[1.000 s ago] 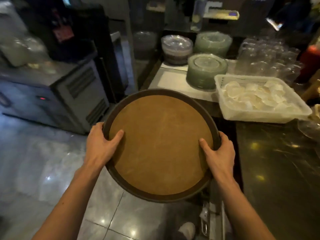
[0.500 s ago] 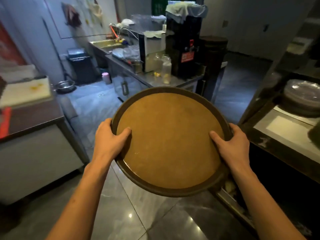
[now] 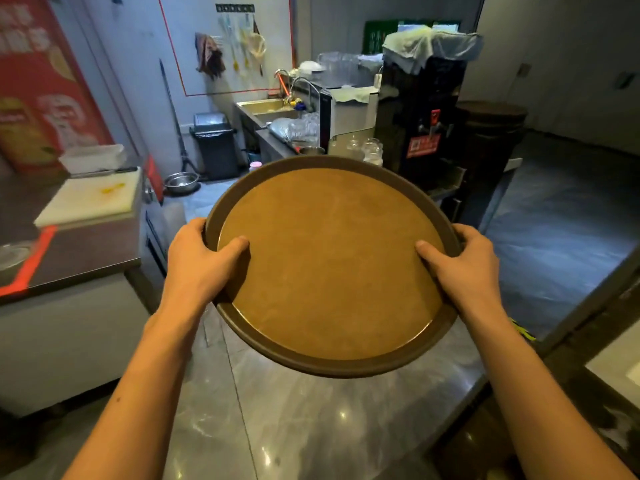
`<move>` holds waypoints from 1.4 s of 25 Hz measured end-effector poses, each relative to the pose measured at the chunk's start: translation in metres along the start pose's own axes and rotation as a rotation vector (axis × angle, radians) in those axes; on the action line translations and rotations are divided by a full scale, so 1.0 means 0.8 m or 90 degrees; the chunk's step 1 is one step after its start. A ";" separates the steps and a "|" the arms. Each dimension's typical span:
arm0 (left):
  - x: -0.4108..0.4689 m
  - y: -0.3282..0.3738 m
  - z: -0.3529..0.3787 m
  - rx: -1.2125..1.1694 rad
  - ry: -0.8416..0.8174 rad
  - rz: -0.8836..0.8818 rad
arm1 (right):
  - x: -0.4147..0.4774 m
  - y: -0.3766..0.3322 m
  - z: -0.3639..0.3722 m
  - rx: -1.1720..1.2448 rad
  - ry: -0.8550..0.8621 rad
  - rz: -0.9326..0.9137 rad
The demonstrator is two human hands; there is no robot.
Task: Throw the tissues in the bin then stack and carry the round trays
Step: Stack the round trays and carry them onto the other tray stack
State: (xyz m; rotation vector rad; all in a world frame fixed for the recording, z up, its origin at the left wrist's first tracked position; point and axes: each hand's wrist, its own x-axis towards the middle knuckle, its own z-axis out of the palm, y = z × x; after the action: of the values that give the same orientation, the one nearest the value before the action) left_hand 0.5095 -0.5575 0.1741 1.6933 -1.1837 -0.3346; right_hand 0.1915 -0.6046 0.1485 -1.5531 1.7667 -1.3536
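A round brown tray (image 3: 329, 265) with a dark rim is held level in front of me, above the floor. My left hand (image 3: 197, 261) grips its left rim, thumb on the tray's inner surface. My right hand (image 3: 464, 268) grips the right rim the same way. The tray's top is bare; I cannot tell whether other trays sit stacked beneath it. A dark lidded bin (image 3: 215, 143) stands against the far wall, left of the sink. A stack of dark round trays (image 3: 491, 114) rests on a stand at the right, behind the black machine.
A steel counter (image 3: 69, 258) with a white cutting board (image 3: 91, 199) is on my left. A metal bowl (image 3: 180, 181) sits on the floor near the bin. A sink counter (image 3: 273, 109) and black dispenser (image 3: 419, 119) stand ahead. Shelving edges in at the lower right (image 3: 588, 341).
My view has swung left, away from the shelf of plates and the white basket, toward the kitchen aisle. Both hands keep the same grip on the tray, which stays in front of me.
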 end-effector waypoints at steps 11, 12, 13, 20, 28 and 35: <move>0.193 0.093 0.293 -0.058 -0.106 0.053 | 0.270 0.091 -0.043 -0.035 0.126 0.081; 0.221 0.098 0.327 -0.072 -0.122 0.071 | 0.297 0.102 -0.042 -0.035 0.151 0.094; 0.247 0.103 0.358 -0.081 -0.141 0.084 | 0.322 0.110 -0.040 -0.040 0.172 0.105; 0.420 0.178 0.562 -0.157 -0.290 0.184 | 0.496 0.135 -0.042 -0.073 0.312 0.179; 0.518 0.258 0.813 -0.179 -0.366 0.201 | 0.691 0.233 -0.088 -0.130 0.387 0.222; 0.563 0.344 1.014 -0.166 -0.362 0.180 | 0.903 0.342 -0.162 -0.111 0.366 0.230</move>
State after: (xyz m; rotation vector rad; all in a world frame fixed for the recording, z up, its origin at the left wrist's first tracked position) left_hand 0.0213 -1.3927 0.1641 1.2131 -1.6858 -0.7898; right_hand -0.2577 -1.2459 0.1686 -0.8899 2.4176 -1.5858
